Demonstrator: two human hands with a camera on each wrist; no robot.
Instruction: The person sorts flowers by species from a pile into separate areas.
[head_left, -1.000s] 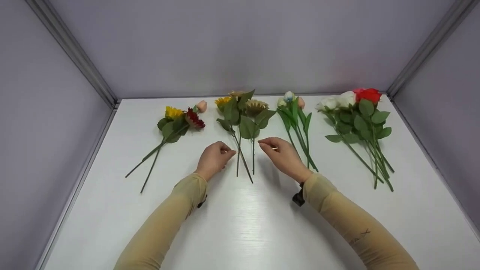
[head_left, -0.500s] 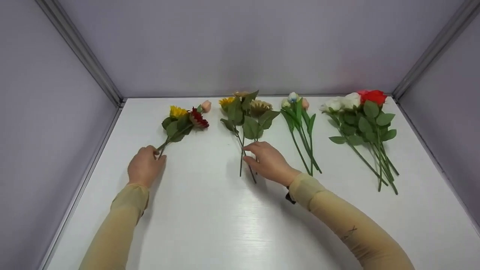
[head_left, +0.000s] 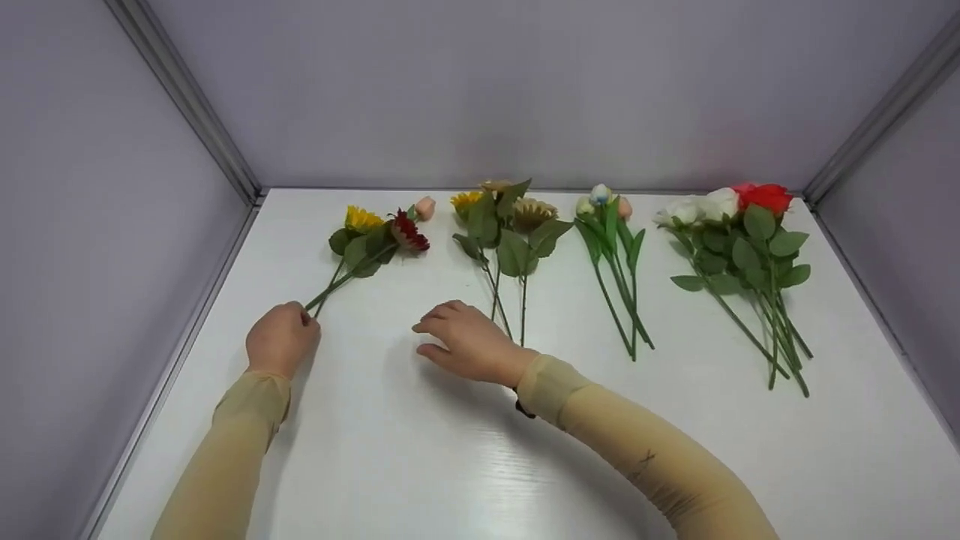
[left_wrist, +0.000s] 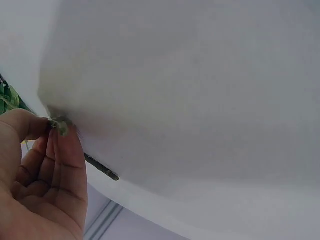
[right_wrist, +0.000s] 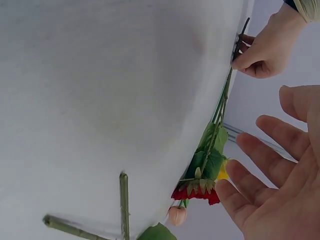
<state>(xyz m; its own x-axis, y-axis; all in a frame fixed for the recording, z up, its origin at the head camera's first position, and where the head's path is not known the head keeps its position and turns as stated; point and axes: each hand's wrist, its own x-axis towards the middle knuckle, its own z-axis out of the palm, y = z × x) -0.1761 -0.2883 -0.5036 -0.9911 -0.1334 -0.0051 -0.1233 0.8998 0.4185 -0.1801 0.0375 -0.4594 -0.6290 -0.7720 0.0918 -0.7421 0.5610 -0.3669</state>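
Note:
At the left of the head view lie a yellow sunflower [head_left: 363, 218], a dark red flower [head_left: 409, 232] and a pale pink tulip bud [head_left: 425, 208]. My left hand [head_left: 283, 341] pinches their green stems [head_left: 330, 289] between thumb and fingers; a dark stem end [left_wrist: 102, 167] sticks out past the fingers in the left wrist view. How many stems it holds I cannot tell. My right hand [head_left: 469, 345] hovers over the table with fingers spread loosely, holding nothing. It is in front of the middle sunflower stems [head_left: 523, 307] and partly covers their lower ends.
Middle sunflowers [head_left: 535, 214] in yellow and beige lie near the back wall [head_left: 480, 97]. To their right are several tulips [head_left: 611, 225], then white and red roses [head_left: 764, 198] with long stems. Grey-white side walls [head_left: 90, 262] enclose the white table [head_left: 360, 450].
My left hand has gone from the middle stems to the left bunch and taken hold of its stems. My right hand has moved left, past the middle stems, its fingers spreading.

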